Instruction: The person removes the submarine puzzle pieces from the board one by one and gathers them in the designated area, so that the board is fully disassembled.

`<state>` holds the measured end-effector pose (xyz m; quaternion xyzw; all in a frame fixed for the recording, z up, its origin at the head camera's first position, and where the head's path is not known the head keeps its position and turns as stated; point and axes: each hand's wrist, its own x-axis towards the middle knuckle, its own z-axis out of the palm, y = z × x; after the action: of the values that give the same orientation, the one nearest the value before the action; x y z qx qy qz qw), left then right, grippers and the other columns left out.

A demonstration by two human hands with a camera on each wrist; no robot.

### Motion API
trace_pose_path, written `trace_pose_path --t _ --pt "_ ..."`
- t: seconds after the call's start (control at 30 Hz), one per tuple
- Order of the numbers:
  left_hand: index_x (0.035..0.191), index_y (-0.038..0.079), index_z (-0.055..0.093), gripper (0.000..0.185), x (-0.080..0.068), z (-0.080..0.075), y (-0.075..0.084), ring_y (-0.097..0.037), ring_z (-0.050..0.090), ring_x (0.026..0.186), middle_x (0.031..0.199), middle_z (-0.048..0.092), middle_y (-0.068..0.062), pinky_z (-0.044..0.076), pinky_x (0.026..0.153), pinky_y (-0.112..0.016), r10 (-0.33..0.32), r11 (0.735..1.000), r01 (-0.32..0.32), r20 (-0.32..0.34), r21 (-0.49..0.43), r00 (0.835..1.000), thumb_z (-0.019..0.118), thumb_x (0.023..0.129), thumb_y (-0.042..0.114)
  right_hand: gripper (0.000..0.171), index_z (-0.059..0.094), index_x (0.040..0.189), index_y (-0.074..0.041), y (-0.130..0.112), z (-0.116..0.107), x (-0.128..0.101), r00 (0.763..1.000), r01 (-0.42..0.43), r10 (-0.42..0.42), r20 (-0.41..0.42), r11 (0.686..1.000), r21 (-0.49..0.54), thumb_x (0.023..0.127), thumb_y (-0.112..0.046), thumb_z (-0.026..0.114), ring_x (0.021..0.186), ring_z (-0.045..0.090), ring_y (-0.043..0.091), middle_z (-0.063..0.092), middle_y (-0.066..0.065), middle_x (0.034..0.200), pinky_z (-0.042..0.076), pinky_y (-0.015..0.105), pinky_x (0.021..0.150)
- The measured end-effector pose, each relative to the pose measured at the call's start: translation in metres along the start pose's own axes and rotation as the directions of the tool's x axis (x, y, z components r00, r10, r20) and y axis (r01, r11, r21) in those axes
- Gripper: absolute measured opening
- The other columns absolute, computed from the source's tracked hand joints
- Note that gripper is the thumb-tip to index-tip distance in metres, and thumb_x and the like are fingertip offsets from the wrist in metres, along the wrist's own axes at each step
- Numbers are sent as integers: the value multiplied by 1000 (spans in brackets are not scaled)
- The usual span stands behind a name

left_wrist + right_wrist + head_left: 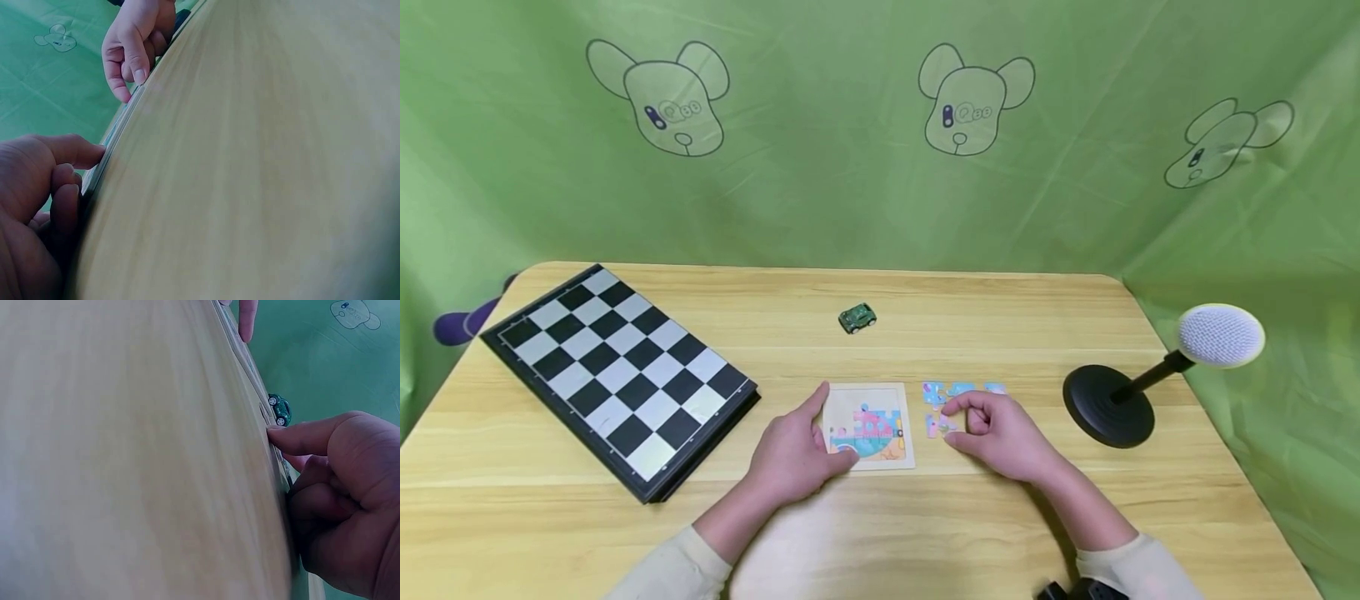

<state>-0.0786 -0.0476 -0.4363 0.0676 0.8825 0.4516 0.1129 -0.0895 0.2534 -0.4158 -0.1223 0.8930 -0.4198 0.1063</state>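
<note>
- Head view first: my left hand rests on the left edge of the puzzle board, thumb stretched up along its side and fingers curled against its near left corner, so I am holding the board steady on the wooden table.
- My right hand sits just right of the board, fingers bent over the loose puzzle pieces, thumb and forefinger pinching one piece that lies on the table beside the board's right edge.
- More loose pieces lie in a short row just beyond my right knuckles (pale blue and pink, too small to read their shapes).
- The board already shows a colourful picture across most of its face.
- From the left wrist, my thumb and fingers press against the thin edge of the board, and my other hand is seen further along that same edge.
- From the right wrist, my fingertip touches down at the table surface, and the toy car shows beyond it.
- That green toy car stands well behind the board, apart from both hands.
- A chessboard lies folded flat at the far left, and a black stand with a white round head is at the right.
</note>
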Motion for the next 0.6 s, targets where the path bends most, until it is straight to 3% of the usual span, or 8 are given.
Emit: trace_pose_path --t 0.3,0.6 --pt "156 2 31 105 0 0 0 -14 49 44 55 53 4 35 42 -31 4 1000 -4 1 -2 1000 86 72 31 27 69 107 -5 1 0 1 1000 -17 17 0 1000 15 83 -8 81 56 30 8 31 -6 61 43 31 80" --pt "156 2 31 104 0 0 0 -14 49 44 55 53 4 35 42 -31 8 1000 -8 1 -5 1000 86 72 30 25 70 106 -6 2 2 1 1000 -17 17 -9 1000 20 84 -10 82 56 30 9 32 -6 61 41 30 76"
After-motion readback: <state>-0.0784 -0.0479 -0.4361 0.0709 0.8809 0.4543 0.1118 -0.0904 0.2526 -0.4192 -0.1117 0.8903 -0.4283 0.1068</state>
